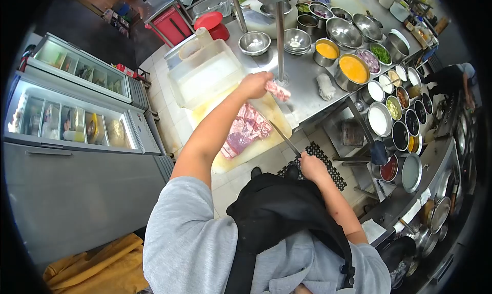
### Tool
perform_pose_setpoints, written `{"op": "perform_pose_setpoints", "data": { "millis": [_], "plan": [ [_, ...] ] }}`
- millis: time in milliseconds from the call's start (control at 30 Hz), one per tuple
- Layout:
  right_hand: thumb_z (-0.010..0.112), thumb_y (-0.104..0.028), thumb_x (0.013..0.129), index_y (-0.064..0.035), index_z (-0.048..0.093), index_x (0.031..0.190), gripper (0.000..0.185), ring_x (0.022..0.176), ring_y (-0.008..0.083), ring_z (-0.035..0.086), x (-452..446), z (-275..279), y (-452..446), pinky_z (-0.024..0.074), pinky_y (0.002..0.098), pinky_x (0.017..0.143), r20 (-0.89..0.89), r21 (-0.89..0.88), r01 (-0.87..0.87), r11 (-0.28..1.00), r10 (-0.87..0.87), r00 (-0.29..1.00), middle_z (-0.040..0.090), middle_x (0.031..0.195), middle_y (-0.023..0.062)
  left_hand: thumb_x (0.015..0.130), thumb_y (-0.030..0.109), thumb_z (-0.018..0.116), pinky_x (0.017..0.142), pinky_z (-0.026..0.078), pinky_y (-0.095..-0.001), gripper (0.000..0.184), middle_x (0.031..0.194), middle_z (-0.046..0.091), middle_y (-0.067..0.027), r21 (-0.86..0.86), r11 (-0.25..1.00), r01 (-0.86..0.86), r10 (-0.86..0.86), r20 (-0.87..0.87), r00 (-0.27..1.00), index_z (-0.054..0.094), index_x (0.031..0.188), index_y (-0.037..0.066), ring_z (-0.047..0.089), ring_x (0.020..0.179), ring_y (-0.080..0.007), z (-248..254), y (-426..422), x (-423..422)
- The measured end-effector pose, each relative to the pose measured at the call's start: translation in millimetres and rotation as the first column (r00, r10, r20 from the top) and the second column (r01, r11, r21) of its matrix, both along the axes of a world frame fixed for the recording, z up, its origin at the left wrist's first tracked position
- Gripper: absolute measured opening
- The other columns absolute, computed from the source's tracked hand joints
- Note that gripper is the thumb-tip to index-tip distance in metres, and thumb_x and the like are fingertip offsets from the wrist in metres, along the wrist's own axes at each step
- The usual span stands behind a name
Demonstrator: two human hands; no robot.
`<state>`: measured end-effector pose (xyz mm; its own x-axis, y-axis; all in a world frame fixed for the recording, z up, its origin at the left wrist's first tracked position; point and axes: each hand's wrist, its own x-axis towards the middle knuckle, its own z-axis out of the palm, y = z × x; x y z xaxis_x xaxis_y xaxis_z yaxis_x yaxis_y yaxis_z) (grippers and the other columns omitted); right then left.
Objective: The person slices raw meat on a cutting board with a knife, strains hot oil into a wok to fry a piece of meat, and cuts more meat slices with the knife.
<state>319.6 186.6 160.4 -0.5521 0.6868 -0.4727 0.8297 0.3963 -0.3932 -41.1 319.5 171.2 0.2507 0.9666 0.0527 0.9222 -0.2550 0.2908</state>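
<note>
Pink meat [278,91] left, knife [285,137] right, gripped in closed hands [256,85] [311,167].

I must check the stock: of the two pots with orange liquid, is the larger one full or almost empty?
Nearly full: in the larger pot, the orange liquid seems to stand close below the rim.

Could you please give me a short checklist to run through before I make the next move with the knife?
1. Knife gripped by its handle in the right hand: ok.
2. Left hand away from the blade: ok, it is raised, holding a strip of meat.
3. Large slab of meat lying on the cutting board: ok.
4. Slab steadied by a hand: not ok, neither hand is on it.
5. Plastic tub beside the slab open: ok.
6. Blade sharp enough: cannot tell.
</note>
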Motion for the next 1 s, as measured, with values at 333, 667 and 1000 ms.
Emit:
{"op": "perform_pose_setpoints", "data": {
  "millis": [333, 667, 1000],
  "plan": [
    [0.049, -0.024, 0.105, 0.0024, 0.058, 0.107, 0.028, 0.09, 0.0486, 0.069, -14, -5, -14, 0.0532, 0.0583, 0.081, 0.005, 0.019, 0.063, 0.998, -0.063, 0.998, 0.07, 0.091, 0.0312, 0.082, 0.02, 0.074, 0.082, 0.056, -0.0438, 0.042, 0.097, 0.072, -0.0214, -0.179, 0.683, -0.708, 0.644, 0.605, 0.468, 0.062, 0.116, -0.001, 0.071, 0.094, -0.0354, -23, -2, -198],
    [0.052, -0.022, 0.103, 0.0008, 0.054, 0.1, 0.023, 0.086, 0.0528, 0.064, -42, -5, -23, 0.049, 0.0616, 0.078, -0.076, 0.101, 0.177, 0.979, -0.17, 0.983, 0.067, 0.084, 0.0319, 0.086, 0.029, 0.076, 0.099, 0.049, -0.0502, 0.053, 0.118, 0.065, -0.0259, 0.393, 0.503, -0.77, 0.598, 0.485, 0.638, 0.06, 0.125, -0.003, 0.06, 0.115, -0.0458, -29, -15, -179],
    [0.047, -0.01, 0.095, 0.0026, 0.053, 0.11, 0.021, 0.095, 0.0432, 0.071, -144, 17, 6, 0.0562, 0.0527, 0.08, -0.044, 0.172, -0.072, 0.982, 0.081, 0.996, 0.071, 0.104, 0.0274, 0.084, 0.023, 0.072, 0.107, 0.036, -0.0516, 0.039, 0.127, 0.055, -0.0173, 0.175, 0.792, -0.585, 0.467, 0.442, 0.766, 0.064, 0.119, 0.009, 0.051, 0.124, -0.038, -78, -167, -18]
  ]
}}
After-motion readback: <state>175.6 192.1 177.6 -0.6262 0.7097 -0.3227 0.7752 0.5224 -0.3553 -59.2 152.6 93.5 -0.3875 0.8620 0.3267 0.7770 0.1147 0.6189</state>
